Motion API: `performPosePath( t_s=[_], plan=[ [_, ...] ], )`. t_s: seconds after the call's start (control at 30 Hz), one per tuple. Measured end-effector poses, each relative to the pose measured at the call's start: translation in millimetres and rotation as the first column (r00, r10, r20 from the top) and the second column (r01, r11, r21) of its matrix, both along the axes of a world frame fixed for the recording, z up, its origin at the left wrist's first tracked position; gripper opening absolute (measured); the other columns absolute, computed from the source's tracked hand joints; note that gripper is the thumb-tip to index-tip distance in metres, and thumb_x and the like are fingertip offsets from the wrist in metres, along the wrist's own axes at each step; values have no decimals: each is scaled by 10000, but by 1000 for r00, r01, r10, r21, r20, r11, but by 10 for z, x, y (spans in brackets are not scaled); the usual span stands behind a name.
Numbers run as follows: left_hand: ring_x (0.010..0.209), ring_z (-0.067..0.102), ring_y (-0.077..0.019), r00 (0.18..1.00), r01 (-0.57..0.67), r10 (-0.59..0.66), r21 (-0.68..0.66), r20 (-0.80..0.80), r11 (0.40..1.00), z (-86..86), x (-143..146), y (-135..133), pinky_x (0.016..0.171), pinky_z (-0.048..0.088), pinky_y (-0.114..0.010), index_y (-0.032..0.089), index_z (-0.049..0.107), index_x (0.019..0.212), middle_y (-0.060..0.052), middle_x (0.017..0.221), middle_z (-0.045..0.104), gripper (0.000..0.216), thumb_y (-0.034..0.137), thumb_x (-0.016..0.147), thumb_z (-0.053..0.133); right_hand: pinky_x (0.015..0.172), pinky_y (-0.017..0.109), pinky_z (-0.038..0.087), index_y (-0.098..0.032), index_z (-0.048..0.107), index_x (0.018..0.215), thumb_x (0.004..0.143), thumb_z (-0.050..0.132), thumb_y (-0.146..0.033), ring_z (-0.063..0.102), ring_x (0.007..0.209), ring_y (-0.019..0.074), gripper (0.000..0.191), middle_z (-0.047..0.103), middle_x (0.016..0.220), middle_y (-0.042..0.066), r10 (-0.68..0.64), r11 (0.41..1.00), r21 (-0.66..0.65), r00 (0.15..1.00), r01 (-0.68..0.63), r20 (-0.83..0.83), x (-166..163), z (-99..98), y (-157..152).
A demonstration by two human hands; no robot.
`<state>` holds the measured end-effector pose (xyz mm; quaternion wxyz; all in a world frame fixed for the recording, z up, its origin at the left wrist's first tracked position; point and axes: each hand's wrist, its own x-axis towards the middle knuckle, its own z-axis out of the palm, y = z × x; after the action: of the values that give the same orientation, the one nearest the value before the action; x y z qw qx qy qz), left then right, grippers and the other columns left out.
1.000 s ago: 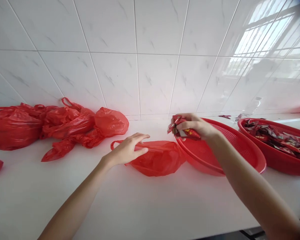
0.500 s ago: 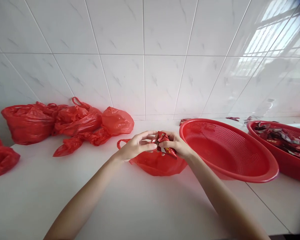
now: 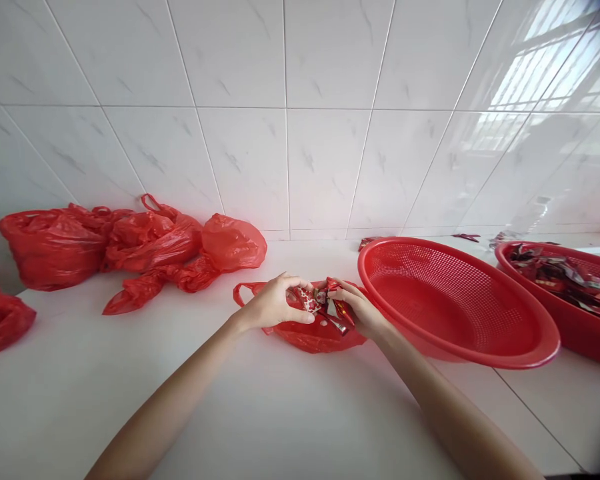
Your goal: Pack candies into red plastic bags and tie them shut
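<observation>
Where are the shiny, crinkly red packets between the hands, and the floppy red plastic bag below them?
Shiny red packets (image 3: 323, 297): head view, middle of the bunch, on a wrapper.
Red plastic bag (image 3: 310, 341): head view, on its near side.

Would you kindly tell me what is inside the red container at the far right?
The container holds a heap of packets, many red or dark. Whatever lies beneath the top layer is covered, and the bottom cannot be seen.

Packets (image 3: 323, 297) — small, blurred, nothing legible on them
</observation>
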<state>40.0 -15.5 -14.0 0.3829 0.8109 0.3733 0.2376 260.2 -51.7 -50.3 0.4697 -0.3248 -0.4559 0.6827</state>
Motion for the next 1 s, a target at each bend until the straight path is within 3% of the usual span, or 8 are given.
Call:
performPosePath(
  t_s=[0.17, 0.27, 0.43, 0.6, 0.8, 1.0],
  plan=[
    [960, 648, -214, 999, 34, -33, -34, 13, 999, -42, 31, 15, 878, 511, -319, 208, 710, 1042, -66, 1127, 684, 345, 415, 767, 705, 634, 377, 606, -234, 624, 1046, 805, 679, -335, 675, 872, 250, 267, 690, 983, 40, -29, 995, -92, 1000, 28, -7, 13, -43, -26],
    [937, 657, -211, 998, 58, -56, -44, 33, 997, -58, 37, 17, 849, 518, -309, 208, 681, 1106, -50, 1068, 712, 358, 370, 787, 682, 615, 348, 598, -229, 611, 1071, 822, 660, -340, 695, 820, 234, 277, 706, 997, 44, -41, 994, -97, 999, 39, -20, 22, -104, -15],
    [957, 647, -217, 999, -27, 27, 5, 22, 1000, -74, 25, 29, 845, 509, -310, 237, 627, 1225, -34, 1112, 697, 475, 358, 769, 687, 464, 299, 542, -214, 578, 1045, 865, 590, -371, 704, 658, 223, 240, 727, 915, 48, -55, 986, -160, 996, 42, -76, 35, -207, 14],
    [875, 669, -200, 1000, 1, -1, -82, -5, 997, -58, 20, 37, 784, 510, -297, 251, 654, 1185, -21, 1046, 721, 376, 353, 827, 600, 447, 282, 535, -211, 565, 1044, 896, 538, -371, 703, 634, 224, 220, 720, 786, 41, -56, 983, -181, 993, 36, -108, 33, -162, -11],
    [817, 663, -184, 1000, -7, 6, -86, -20, 996, -89, 59, 21, 712, 491, -267, 228, 711, 1039, -26, 997, 729, 268, 344, 832, 587, 469, 287, 537, -217, 529, 1081, 918, 483, -359, 687, 587, 207, 221, 723, 774, 47, -34, 988, -154, 993, 16, -113, 25, -124, -39],
    [674, 627, -180, 1000, -3, 0, -115, -24, 993, -147, 96, 6, 617, 457, -267, 174, 709, 824, -38, 738, 704, 411, 567, 833, 588, 483, 294, 537, -209, 518, 1142, 914, 484, -352, 676, 575, 201, 271, 728, 789, 52, 0, 995, -95, 991, -13, -136, 11, -113, -64]
  ],
)
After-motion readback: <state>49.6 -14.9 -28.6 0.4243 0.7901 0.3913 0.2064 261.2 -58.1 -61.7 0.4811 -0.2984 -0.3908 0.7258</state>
